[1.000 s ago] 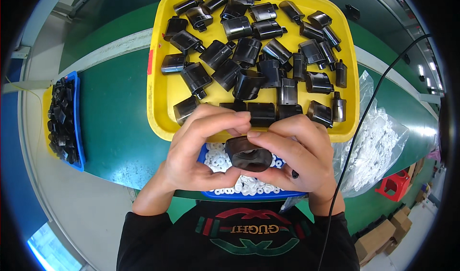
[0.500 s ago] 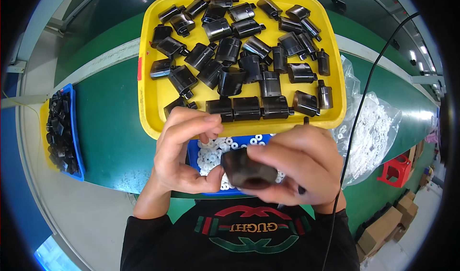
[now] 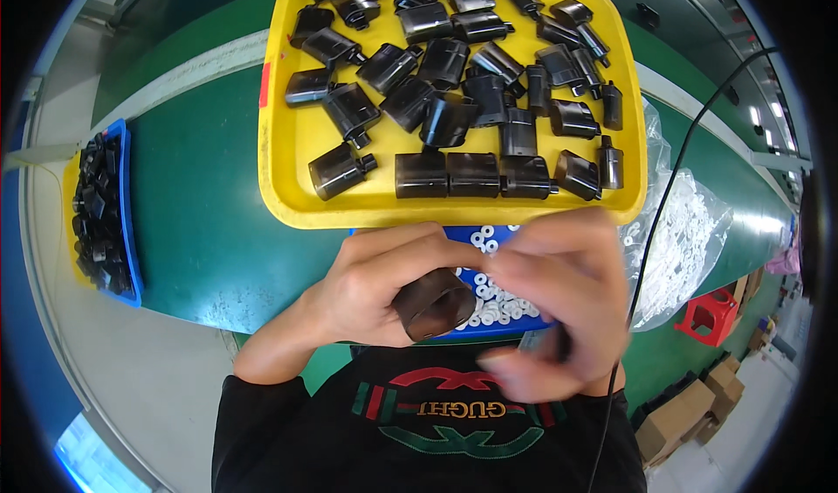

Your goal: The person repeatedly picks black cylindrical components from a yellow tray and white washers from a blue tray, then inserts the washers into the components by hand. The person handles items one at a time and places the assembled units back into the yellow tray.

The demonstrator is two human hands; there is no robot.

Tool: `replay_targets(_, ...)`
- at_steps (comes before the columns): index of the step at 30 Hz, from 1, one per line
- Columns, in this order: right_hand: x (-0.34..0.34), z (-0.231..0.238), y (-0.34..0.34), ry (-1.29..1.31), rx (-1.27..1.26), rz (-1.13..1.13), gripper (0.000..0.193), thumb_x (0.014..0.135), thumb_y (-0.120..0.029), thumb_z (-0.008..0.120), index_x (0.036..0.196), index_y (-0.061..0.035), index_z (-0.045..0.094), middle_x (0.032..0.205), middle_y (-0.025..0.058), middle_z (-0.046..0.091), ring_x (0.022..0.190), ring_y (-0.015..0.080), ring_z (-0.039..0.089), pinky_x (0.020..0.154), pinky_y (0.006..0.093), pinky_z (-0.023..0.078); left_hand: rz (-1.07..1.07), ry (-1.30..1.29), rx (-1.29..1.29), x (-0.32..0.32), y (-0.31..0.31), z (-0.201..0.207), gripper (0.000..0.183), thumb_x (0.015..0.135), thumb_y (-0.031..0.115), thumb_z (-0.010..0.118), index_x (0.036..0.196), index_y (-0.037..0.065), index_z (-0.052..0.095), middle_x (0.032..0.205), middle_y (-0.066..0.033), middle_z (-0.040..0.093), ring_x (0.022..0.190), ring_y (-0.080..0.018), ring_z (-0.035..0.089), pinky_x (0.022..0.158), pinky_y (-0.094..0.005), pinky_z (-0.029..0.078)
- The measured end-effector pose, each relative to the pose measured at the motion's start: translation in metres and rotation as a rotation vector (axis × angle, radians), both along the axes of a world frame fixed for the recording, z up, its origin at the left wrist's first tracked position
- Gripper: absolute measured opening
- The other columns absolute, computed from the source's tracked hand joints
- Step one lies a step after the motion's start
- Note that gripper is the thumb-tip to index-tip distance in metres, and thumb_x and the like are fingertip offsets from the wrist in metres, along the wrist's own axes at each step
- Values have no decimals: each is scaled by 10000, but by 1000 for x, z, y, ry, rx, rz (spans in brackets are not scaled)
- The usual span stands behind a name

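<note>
A green table point(image 3: 209, 240) stretches from side to side. At its middle sits a large yellow tray point(image 3: 367, 216), scattered with dark, see-through shells point(image 3: 421, 175). A clear bag point(image 3: 676, 257) of small white pieces point(image 3: 685, 222) lies toward the table's right end. At the near edge, partly hidden, a blue tray point(image 3: 460, 233) holds white rings point(image 3: 502, 310). The left hand point(image 3: 375, 284) grasps one shell point(image 3: 412, 308) above that near edge, its open end facing right. The right hand point(image 3: 576, 301), blurred, is just beside it, thumb and fingers spread; a dark shape shows at its palm, but whether it is gripped cannot be told.
</note>
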State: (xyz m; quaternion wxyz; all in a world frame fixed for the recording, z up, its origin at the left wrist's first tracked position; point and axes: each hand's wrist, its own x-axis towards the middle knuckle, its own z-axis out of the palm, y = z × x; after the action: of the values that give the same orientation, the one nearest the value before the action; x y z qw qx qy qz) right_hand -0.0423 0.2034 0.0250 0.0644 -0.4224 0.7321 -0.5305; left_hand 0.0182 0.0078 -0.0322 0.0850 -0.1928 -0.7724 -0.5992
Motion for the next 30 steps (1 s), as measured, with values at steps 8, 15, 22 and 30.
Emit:
replay_targets(8,-8,12,-5,-531,-1093,132,122,827,-23,643,808,-79,537,598,40,500,438,124,442,388,249,290,-35,-175,84,1,4,0,154,692,9,803,771,37,674,649,-50,628,517,-143,569,490,-254,406)
replay_targets(15,15,5,-25,-569,-1051,65,237,880,6,639,723,-80,485,530,36,501,372,127,401,334,272,252,-112,-249,47,2,0,-6,287,619,40,840,840,39,656,734,-66,647,619,-231,610,560,-311,458)
replay_targets(22,11,5,-35,-506,-704,109,287,838,-45,692,659,-69,469,503,32,471,380,140,386,353,277,247,-71,-233,118,3,4,-9,389,563,19,855,892,30,646,770,-91,639,664,-282,618,584,-337,475)
replay_targets(30,14,6,-37,-504,-656,74,283,805,-7,690,636,-58,469,502,35,470,379,136,377,358,273,241,-107,-223,85,1,1,-5,360,577,40,858,871,35,650,755,-96,630,652,-282,610,575,-334,471)
